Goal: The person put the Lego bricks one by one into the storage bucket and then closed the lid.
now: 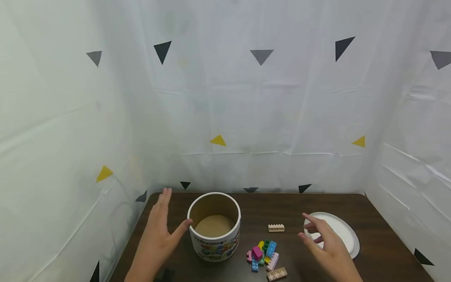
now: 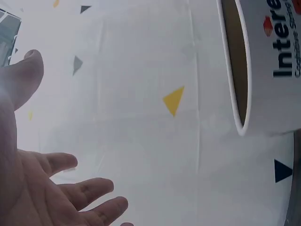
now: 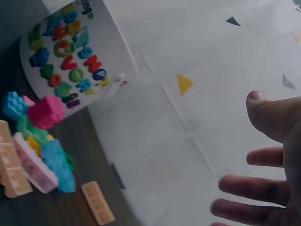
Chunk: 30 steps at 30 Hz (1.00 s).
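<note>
A round white tub [image 1: 215, 246] with a colourful printed side stands upright on the left half of the table, its inside bare. My left hand [image 1: 158, 235] is raised just left of it, fingers extended, thumb tip by the rim; the left wrist view has the tub [image 2: 277, 94] apart from the fingers. Right of the tub lies a small heap of toy building bricks [image 1: 262, 254] in pink, blue, green and yellow. My right hand [image 1: 325, 246] hovers right of the heap, overlapping the white plate [image 1: 347, 235], its fingers loosely spread and holding nothing.
A beige brick [image 1: 276, 228] lies behind the heap and a tan brick [image 1: 276, 274] at its front. The dark wooden table [image 1: 282, 203] is backed by a white sheet [image 1: 275, 117] with printed triangles, which also hangs along both sides.
</note>
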Motion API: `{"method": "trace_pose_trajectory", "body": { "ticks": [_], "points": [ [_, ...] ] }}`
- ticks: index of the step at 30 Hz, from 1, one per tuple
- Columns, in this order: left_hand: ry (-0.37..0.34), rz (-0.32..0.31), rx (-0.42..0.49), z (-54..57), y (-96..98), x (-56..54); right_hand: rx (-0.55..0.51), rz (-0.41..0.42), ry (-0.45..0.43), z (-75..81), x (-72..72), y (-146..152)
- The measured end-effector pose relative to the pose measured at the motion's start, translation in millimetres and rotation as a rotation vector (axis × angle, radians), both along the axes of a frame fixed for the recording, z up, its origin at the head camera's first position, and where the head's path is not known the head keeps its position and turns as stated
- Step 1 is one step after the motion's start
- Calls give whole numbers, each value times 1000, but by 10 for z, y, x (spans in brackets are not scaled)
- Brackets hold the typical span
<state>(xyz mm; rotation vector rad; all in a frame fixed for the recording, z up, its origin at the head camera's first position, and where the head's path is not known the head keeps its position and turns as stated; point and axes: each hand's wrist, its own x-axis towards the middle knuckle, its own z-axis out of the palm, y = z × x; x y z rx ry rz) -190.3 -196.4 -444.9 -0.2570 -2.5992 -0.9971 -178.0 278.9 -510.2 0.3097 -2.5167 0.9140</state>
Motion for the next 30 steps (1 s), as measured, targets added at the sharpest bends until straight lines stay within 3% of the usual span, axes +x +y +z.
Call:
{"method": "trace_pose_trajectory", "body": {
  "ticks": [7,11,14,17,22,27,30],
  "points": [
    [-68,-20,93,-255,216,-64,-260,73,-366,-296,65,-84],
    [-92,-18,105,-420,307,-122,-394,113,-583,-572,50,-85],
    [-102,-20,107,-511,335,-216,-457,146,-692,-820,14,-74],
    [-109,-32,100,-596,351,-341,-499,202,-756,-996,-24,-46],
    [-144,-47,94,-773,343,-531,-548,332,-811,-1155,-81,32],
    [-228,-61,97,-920,308,-597,-486,444,-797,-1268,-123,74],
    [-223,-69,134,-974,282,-636,-449,468,-782,-1248,-134,79]
  ]
}}
